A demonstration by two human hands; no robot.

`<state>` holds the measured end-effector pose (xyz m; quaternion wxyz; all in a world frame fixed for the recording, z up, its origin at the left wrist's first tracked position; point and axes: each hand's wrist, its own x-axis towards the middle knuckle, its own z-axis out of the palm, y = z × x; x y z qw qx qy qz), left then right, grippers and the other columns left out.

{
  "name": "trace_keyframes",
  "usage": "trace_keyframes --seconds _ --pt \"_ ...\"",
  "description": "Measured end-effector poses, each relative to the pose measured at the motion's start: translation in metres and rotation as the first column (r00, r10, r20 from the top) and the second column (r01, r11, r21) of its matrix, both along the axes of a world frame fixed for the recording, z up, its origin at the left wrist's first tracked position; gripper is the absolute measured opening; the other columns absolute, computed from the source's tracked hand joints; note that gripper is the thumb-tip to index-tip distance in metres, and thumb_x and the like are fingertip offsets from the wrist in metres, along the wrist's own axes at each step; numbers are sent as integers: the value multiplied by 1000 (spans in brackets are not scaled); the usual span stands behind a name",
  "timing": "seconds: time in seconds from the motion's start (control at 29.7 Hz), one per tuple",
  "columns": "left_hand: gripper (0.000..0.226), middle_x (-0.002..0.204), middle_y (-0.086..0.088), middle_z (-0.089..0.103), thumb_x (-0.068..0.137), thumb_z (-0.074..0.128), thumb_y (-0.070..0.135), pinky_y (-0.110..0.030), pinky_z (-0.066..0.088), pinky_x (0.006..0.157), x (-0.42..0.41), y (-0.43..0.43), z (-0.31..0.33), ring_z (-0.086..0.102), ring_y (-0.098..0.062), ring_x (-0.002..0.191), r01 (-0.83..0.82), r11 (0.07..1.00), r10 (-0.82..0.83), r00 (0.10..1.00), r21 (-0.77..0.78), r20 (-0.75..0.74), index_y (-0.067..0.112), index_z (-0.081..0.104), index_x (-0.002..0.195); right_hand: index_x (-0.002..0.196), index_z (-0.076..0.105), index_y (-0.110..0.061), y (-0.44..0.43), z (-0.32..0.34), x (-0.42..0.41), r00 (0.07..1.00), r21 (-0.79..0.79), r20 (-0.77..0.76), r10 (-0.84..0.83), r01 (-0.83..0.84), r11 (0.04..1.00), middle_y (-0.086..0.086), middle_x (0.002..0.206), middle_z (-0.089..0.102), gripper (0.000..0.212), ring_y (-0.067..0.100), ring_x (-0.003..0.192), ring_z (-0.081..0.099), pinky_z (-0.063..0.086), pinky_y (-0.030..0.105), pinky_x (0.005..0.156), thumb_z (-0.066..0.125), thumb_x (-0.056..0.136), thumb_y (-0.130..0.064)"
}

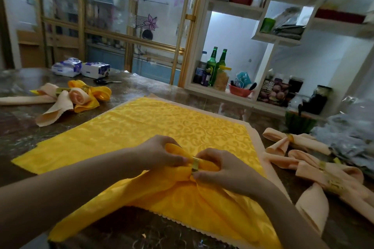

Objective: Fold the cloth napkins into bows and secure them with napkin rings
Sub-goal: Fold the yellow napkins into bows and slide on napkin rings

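Note:
A yellow napkin (194,202) is gathered into a bow shape near the table's front, with a gold napkin ring (195,164) around its middle. My left hand (159,153) pinches the bow's left loop beside the ring. My right hand (224,170) grips the right loop and the ring's edge. The bow's tails spread toward me. Under it lies a flat yellow patterned napkin (145,127) on top of a peach one (261,153).
Finished bows with rings lie at the left, peach (56,103) and yellow (91,95), and peach ones at the right (299,143) (332,178). Scissors (105,81) and tissue packs (81,69) sit at the back. Crinkled plastic (352,135) lies at the right edge. Shelves with bottles (216,66) stand behind.

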<state>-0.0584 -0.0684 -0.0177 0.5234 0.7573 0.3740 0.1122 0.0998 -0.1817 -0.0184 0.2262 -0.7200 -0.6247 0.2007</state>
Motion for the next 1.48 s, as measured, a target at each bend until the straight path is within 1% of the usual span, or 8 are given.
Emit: trace_keyframes --seconds 0.17,0.3,0.54,0.71,0.84,1.08,1.25,1.48 --pt "31 98 1 62 82 67 36 -20 52 65 6 -6 -2 61 -10 85 18 999 -17 999 -35 45 24 58 109 121 45 -25 0 -14 -9 963 279 257 -87 13 960 -14 111 48 53 3 104 48 42 26 95 71 74 -22" --pt "19 93 2 63 89 57 38 -22 51 68 8 -8 2 61 -10 84 -6 999 10 994 -44 106 24 57 100 131 42 -19 5 -24 -19 750 488 618 -234 -134 862 -5 108 52 87 14 100 57 42 27 88 83 55 -19" --pt "20 94 5 61 92 57 27 -21 51 75 5 -6 -7 59 -9 87 -60 988 32 980 139 195 20 63 109 144 32 -25 1 0 -1 990 196 66 -127 112 974 -8 147 33 60 8 131 36 31 21 103 56 91 -39" --pt "21 95 9 60 91 57 27 -15 48 71 6 -4 -9 56 -3 86 -34 967 -23 975 252 219 20 64 110 121 56 -23 -3 0 -2 982 233 172 -80 38 972 -9 116 58 36 3 107 52 41 16 93 65 86 -28" --pt "21 94 8 59 93 54 28 -19 50 72 8 -6 -9 58 -7 87 -42 982 7 982 186 186 19 63 111 124 48 -23 0 -11 -8 987 354 125 -101 51 934 -10 106 51 57 1 100 48 39 7 83 73 74 -12" --pt "42 91 7 63 75 69 47 -18 48 60 2 0 1 60 -6 81 33 999 -33 999 12 8 21 61 108 136 38 -31 3 -19 -22 947 392 306 -97 -32 920 -15 109 37 70 4 107 44 36 28 100 71 76 -19" --pt "33 94 5 65 73 76 36 -16 48 59 0 4 2 62 -7 82 35 996 -35 999 76 -3 24 63 101 135 39 -30 0 -7 -9 970 133 135 -200 182 974 -8 122 43 74 8 112 45 43 27 93 75 73 -44" --pt "31 95 0 68 75 76 25 -16 51 57 -2 5 -1 65 -11 82 42 999 -43 996 23 81 22 66 105 97 64 -14 -6 5 1 909 -264 -140 -392 348 900 2 86 63 36 11 73 56 43 25 65 65 81 -47"
